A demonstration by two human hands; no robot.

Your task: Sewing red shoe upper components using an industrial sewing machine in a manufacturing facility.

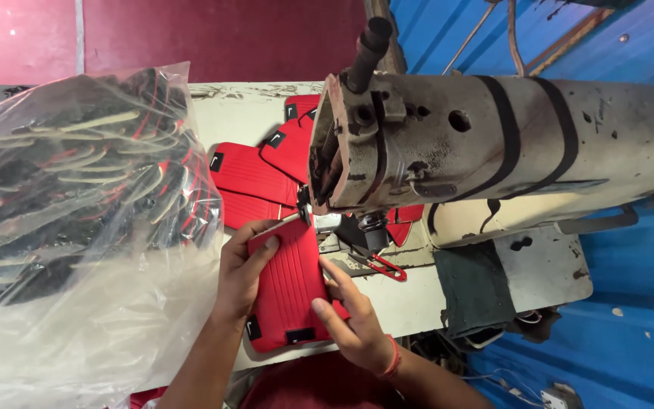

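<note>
A red ribbed fabric piece (pixel 291 291) with small black tabs lies flat on the sewing machine table (pixel 406 303), its far end under the presser foot (pixel 325 221). My left hand (pixel 242 269) presses on its left edge with the fingers spread over the fabric. My right hand (pixel 350 322) rests on its right edge, index finger pointing toward the needle area. A worn, off-white sewing machine (pixel 478 140) spans the right half of the view above the table.
Several finished red pieces (pixel 255 178) are piled behind the needle. A large clear plastic bag (pixel 77 197) of black, red and cream parts fills the left. Red-handled snips (pixel 384 266) lie beside the foot. A blue corrugated wall (pixel 630 303) is at right.
</note>
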